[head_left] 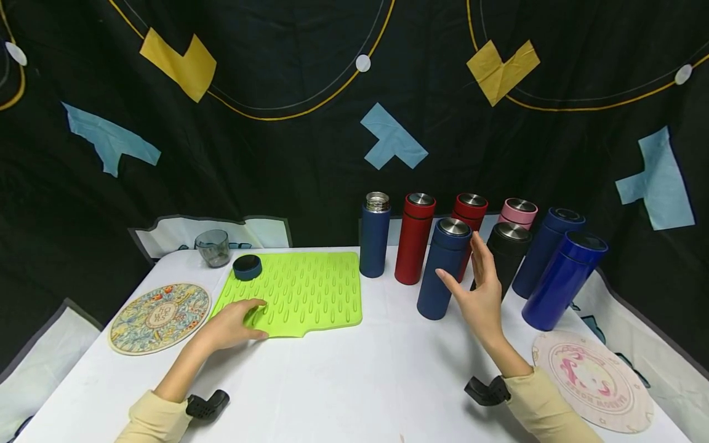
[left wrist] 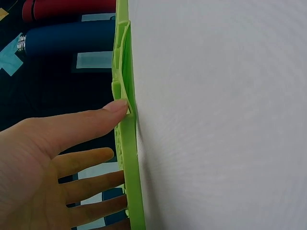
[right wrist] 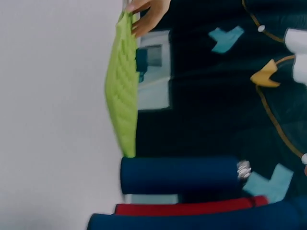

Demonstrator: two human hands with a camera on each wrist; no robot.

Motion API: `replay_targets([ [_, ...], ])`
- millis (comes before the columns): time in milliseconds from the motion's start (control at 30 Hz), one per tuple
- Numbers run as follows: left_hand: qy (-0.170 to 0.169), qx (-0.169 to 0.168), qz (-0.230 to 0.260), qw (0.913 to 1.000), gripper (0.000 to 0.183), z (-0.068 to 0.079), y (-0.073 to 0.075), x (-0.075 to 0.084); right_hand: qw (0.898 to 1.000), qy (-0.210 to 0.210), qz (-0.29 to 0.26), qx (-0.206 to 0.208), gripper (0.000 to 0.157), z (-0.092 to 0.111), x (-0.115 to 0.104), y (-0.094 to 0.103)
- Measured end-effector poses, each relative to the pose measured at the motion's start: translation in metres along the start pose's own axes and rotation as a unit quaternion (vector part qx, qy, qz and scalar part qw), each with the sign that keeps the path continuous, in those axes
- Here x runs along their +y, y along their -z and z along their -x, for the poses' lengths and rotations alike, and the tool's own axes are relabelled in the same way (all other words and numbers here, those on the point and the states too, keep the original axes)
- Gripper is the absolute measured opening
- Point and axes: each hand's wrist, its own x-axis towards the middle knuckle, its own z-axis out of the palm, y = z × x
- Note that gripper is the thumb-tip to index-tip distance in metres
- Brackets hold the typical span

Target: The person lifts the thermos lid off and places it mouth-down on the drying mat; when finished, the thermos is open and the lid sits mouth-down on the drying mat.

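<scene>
Left of the bench's (head_left: 354,381) middle, a green mat (head_left: 316,283) reaches to the far edge, its notched front edge facing a broad bare stretch that runs toward the near edge. The person's left hand (head_left: 235,323) is at the mat's near left part, fingers spread over it and thumb touching the front edge. The right hand (head_left: 482,301) is also spread, thumb and fingers parted about a navy steel-lidded bottle (head_left: 436,289) that stands upright right of centre; whether it touches cannot be told. A gap of white surface separates this bottle from the mat's right edge. Tighter room lies behind, where a red bottle (head_left: 412,249) stands toward the far edge, and to the right, where a black bottle (head_left: 506,255) is near the hand. An uncapped blue bottle (head_left: 375,243) stands just beside the mat's right edge. A dark cap (head_left: 247,268) rests at the mat's far left corner; a glass (head_left: 213,249) sits near the bench's far left corner, and a round pink mat (head_left: 592,381) lies along the right edge.
</scene>
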Motion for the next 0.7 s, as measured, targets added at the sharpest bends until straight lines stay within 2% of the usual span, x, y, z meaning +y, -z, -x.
replay_targets([
  [167, 0.003, -0.001, 0.001, 1.0, 0.067, 0.001, 0.001, 0.001, 0.997, -0.07, -0.009, -0.002, 0.086, -0.004, 0.018, -0.006],
  [367, 0.004, -0.01, 0.003, 0.9999, 0.069, 0.001, 0.004, 0.003, 0.989, -0.15, -0.017, -0.005, 0.089, -0.004, 0.039, -0.016],
  [533, -0.017, -0.008, 0.005, 0.9998, 0.069, 0.002, 0.009, 0.005, 0.986, -0.165, -0.026, -0.003, 0.089, -0.002, 0.07, -0.021],
  [600, -0.027, -0.009, 0.005, 0.9996, 0.068, 0.003, 0.011, 0.006, 0.987, -0.161, -0.017, 0.002, 0.087, -0.001, 0.083, -0.022],
  [700, -0.035, -0.015, 0.005, 0.9993, 0.066, 0.005, 0.012, 0.006, 0.989, -0.147, -0.004, 0.01, 0.085, 0.001, 0.09, -0.023],
])
